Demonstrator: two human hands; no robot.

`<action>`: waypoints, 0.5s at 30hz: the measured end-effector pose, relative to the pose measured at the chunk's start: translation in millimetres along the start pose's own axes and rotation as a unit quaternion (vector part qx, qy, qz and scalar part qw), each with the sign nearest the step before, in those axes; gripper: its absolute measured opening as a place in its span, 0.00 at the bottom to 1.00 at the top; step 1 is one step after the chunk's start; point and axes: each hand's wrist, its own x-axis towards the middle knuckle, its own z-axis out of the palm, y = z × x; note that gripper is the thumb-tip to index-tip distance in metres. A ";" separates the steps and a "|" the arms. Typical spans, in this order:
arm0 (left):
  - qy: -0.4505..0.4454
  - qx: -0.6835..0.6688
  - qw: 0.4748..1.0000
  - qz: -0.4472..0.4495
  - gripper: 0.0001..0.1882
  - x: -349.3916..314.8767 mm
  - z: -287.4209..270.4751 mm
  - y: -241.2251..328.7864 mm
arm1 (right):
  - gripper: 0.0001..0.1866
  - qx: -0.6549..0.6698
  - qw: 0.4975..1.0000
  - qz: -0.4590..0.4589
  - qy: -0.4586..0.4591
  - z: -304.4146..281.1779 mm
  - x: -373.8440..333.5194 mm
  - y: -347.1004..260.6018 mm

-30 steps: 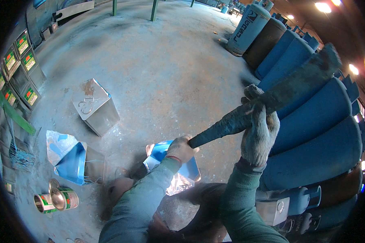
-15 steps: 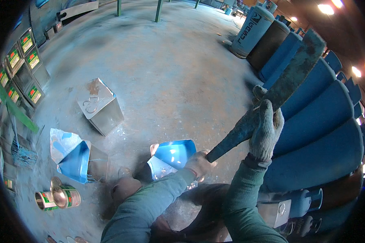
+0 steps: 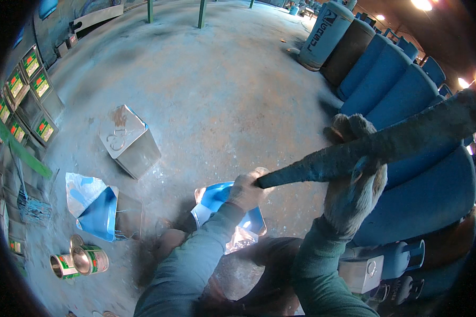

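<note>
A long, dark, paint-crusted machete-like blade [image 3: 322, 156], narrow at one end and widening toward the other, is held across in front of me. My left hand [image 3: 247, 191], in a pale work glove, is wrapped round its narrow end. My right hand [image 3: 354, 198], also gloved, grips it around the middle from below, fingertips showing past its upper edge. Under my left forearm stands an open square tin [image 3: 257, 218], blue with paint inside, its top cut and bent; my hand and sleeve hide part of it.
Blue gas cylinders [image 3: 412, 185] stand in a row close on my right. To the left are an upright square tin [image 3: 137, 153], a cut-open tin with blue inside [image 3: 98, 211], two round cans [image 3: 92, 260], stacked labelled tins [image 3: 39, 87] and a blue-crusted brush [image 3: 34, 208].
The blade has swung from steeply raised to nearly level, its wide end dropping to the right. Both hands have kept hold; the left has risen slightly, and the right has moved a little right.
</note>
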 end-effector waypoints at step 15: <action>-0.190 0.102 0.952 -0.218 0.21 -21.7 15.9 -8.5 | 0.23 0.061 0.989 0.130 0.029 1.8 27.7 57.3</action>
